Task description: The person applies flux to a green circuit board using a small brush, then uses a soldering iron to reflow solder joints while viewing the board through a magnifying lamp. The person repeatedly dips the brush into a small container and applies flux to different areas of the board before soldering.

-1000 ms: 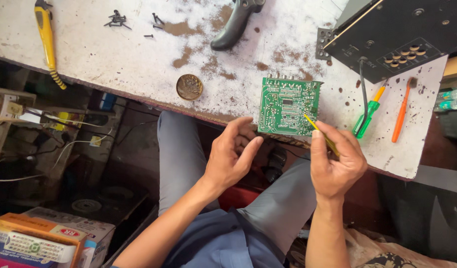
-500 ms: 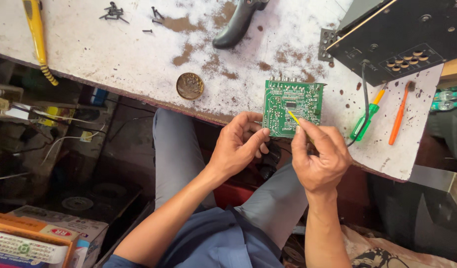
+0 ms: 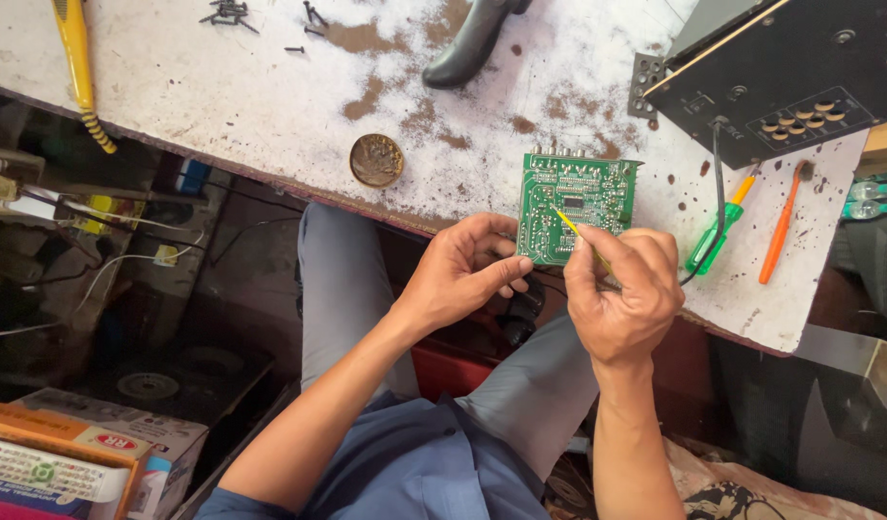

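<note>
Green circuit board (image 3: 575,207), rectangular, lying at the near edge of the workbench (image 3: 270,106), solder side up. Pale traces and rows of small silvery solder points all over its face, one dark square patch near the middle, a line of small metal connectors along the far edge. Lower left corner pinched between thumb and curled fingers of the left hand (image 3: 460,274), closed on the board's edge. Right hand (image 3: 624,294) just beside it, fingers folded narrow around a thin yellow probe (image 3: 576,234), held like a pen, tip resting on the board's lower middle. Whether the tip truly touches the surface, hard to tell.

Bench top white, worn and blotched with brown. Round brass-coloured tin lid (image 3: 377,160) to the left of the board, near the edge. Green-handled screwdriver (image 3: 718,231) and orange-handled screwdriver (image 3: 783,223) to the right, side by side, well clear of the hands. Black metal chassis (image 3: 790,77) with a row of sockets at the far right corner, a black cable running down from it. Yellow tool (image 3: 77,67) at the far left, small dark screws (image 3: 230,13) near the top edge, a dark curved handle (image 3: 472,48) beyond the board. Grey trousers and blue shirt below the bench.
</note>
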